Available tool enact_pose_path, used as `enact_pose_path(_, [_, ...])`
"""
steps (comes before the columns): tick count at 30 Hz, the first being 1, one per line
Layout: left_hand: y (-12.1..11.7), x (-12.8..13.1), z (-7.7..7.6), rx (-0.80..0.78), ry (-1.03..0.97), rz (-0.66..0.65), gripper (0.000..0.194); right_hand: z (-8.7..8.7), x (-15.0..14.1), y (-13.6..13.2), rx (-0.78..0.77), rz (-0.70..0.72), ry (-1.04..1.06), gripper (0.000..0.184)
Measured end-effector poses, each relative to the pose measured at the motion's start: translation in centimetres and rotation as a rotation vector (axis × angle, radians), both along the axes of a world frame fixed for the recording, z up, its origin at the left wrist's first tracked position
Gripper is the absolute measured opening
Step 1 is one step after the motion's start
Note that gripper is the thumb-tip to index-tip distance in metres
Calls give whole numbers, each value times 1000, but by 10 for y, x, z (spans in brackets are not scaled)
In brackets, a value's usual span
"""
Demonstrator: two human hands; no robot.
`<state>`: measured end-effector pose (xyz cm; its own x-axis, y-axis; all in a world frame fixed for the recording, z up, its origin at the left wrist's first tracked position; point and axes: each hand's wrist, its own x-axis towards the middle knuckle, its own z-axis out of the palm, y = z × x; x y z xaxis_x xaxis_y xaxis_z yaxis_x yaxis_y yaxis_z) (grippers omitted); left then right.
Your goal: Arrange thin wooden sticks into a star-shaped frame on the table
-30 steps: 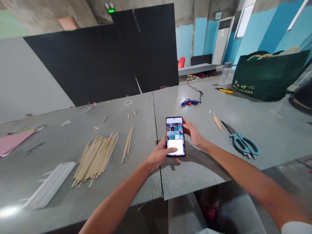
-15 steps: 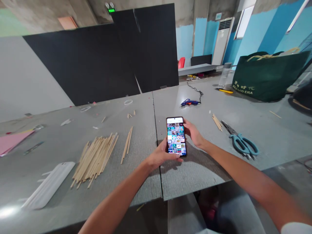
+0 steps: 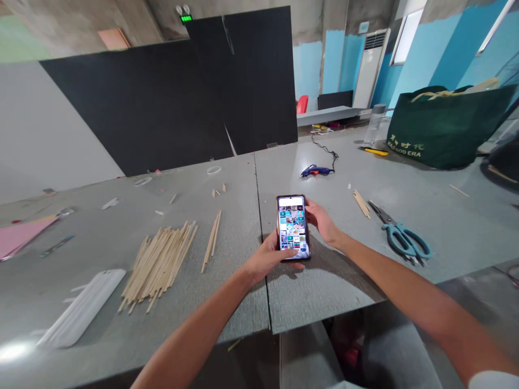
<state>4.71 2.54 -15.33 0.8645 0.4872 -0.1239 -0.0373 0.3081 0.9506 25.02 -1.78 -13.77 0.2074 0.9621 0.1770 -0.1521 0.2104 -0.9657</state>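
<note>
A phone (image 3: 292, 227) with a lit screen of small pictures is held above the grey table (image 3: 324, 281). My left hand (image 3: 265, 258) grips its lower left edge, thumb lying across the bottom of the screen. My right hand (image 3: 322, 220) wraps round its right edge from behind. A pile of thin wooden sticks (image 3: 160, 263) lies to the left, and a few more sticks (image 3: 212, 239) lie beside it.
Teal-handled scissors (image 3: 401, 235) and a small bundle of sticks (image 3: 360, 202) lie to the right. A blue glue gun (image 3: 315, 170) with a cord sits further back. A green bag (image 3: 446, 127) stands at back right. A white flat piece (image 3: 83, 308) lies at front left.
The white panel that covered the lower half of the phone screen is gone; a picture grid fills it. My left thumb has shifted slightly on the screen. Both hands stay in place.
</note>
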Motion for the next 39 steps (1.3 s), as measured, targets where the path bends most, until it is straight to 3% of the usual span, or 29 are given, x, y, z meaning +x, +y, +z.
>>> enact_pose_path(24, [-1, -2, 2, -18, -46, -7, 71, 3, 1, -3, 16, 51, -13, 39])
enact_pose_path(32, [-1, 0, 3, -20, -33, 29, 69, -5, 1, -1, 29, -19, -91, 36])
enact_pose_path(37, [-1, 0, 3, -6, -27, 41, 63, -11, 2, 8, -19, -15, 36, 63])
enact_pose_path(39, [-1, -1, 3, -3, -31, 38, 62, -10, 3, 8, -18, 6, 20, 63])
